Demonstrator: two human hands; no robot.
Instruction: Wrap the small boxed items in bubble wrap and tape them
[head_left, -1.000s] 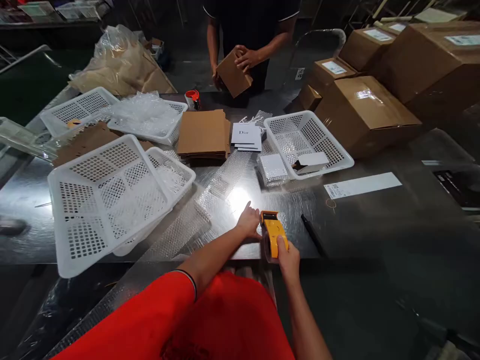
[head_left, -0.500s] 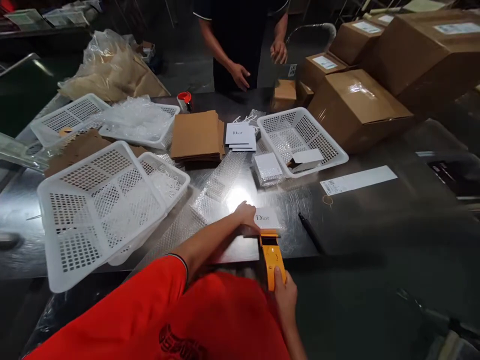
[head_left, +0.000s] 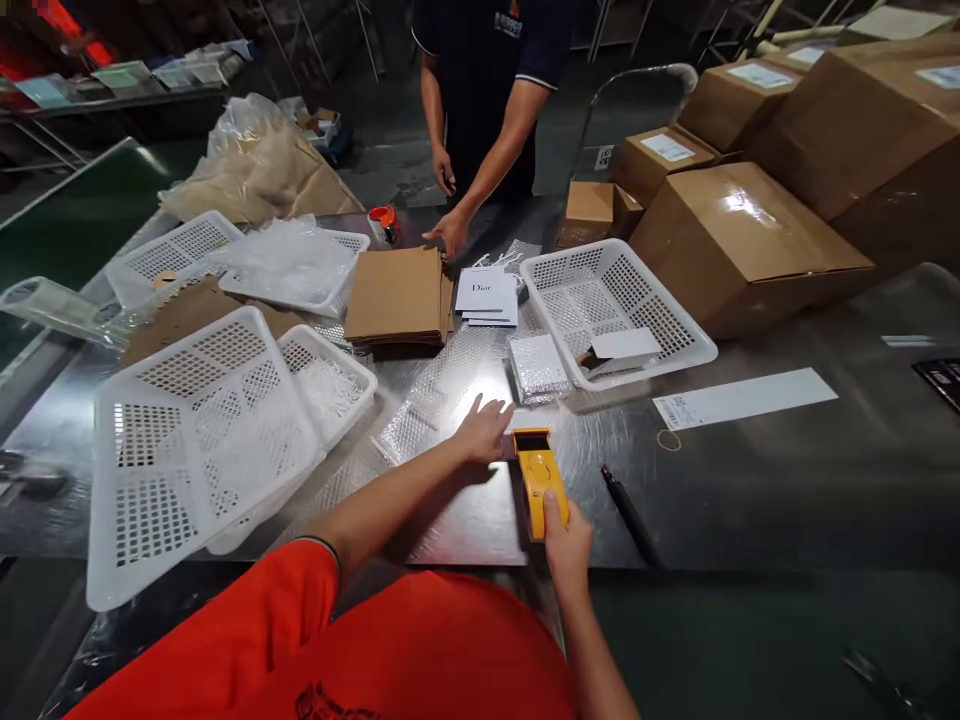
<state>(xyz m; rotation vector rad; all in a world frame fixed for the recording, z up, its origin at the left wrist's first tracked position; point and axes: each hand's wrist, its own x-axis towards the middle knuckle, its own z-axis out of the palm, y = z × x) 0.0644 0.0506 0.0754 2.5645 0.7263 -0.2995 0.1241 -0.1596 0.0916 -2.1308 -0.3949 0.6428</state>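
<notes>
My right hand is closed round the lower end of a yellow hand-held tool, which has a dark opening at its far end. My left hand is open over the steel table, its fingers stretched away from me. Just beyond the tool lies a white box, mostly hidden by the tool, and my left fingertips are at its left side; whether they touch it is unclear. A bubble-wrapped white box sits farther off. To the right of the tool lies a black pen-like object.
White baskets stand at left, another white basket at right. Behind are a brown cardboard stack, white Dior cards and a co-worker's hand. Cartons and a labelled white strip are at right.
My left hand has spread its fingers and shifted slightly left relative to the box. The tool has moved forward over the box, hiding its Dior lettering. The co-worker's hand has reached to the cardboard stack.
</notes>
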